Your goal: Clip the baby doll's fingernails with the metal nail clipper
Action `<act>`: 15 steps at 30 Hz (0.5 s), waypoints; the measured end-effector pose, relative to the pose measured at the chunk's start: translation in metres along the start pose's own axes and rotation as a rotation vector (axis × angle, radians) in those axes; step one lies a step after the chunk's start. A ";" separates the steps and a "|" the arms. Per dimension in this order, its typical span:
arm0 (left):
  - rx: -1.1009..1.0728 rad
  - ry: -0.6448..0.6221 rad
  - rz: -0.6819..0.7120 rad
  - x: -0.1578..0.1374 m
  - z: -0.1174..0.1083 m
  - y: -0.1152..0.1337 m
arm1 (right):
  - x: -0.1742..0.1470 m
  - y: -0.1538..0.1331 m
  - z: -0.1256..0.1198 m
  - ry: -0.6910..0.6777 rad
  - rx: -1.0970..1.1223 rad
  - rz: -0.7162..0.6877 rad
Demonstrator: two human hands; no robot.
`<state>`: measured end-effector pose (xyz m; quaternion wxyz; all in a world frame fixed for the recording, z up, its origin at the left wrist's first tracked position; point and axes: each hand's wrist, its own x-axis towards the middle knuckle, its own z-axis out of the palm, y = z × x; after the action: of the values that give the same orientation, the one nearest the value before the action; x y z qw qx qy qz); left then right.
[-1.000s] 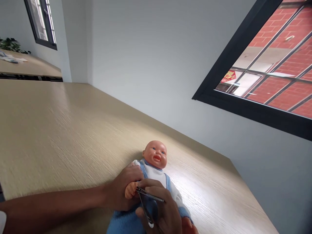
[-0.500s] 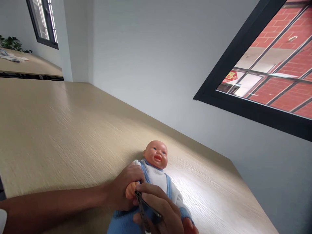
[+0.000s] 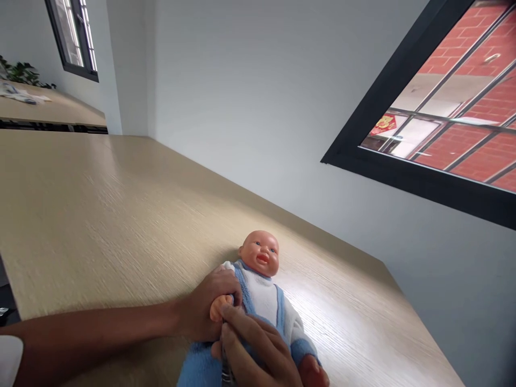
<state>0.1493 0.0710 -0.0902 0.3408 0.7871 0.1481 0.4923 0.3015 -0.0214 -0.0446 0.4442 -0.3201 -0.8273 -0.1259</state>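
At the near edge of the tabletop, the right hand has its fingers curled together over a thin metal tool, mostly hidden. Just beyond, the left hand pinches the doll's small hand. The doll lies face up near the right edge; bare wood stretches left and toward the far wall.

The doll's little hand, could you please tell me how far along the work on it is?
Done: the doll lies face up on the table, its hand gripped by the left hand. In hand: the right hand presses a thin metal tool there. Its other hand lies untouched.
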 end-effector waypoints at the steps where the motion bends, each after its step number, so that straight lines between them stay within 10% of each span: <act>1: 0.006 -0.001 0.008 0.001 0.000 0.000 | -0.001 0.001 0.000 0.025 0.005 0.009; 7: 0.021 0.005 0.043 0.003 0.001 -0.004 | 0.001 0.008 0.004 0.040 0.318 0.141; 15: 0.009 0.008 0.056 0.004 0.001 -0.003 | 0.005 0.006 -0.005 -0.077 0.200 0.123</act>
<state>0.1528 0.0753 -0.0899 0.3227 0.7905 0.1297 0.5041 0.3070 -0.0176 -0.0382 0.4489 -0.3288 -0.8309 -0.0028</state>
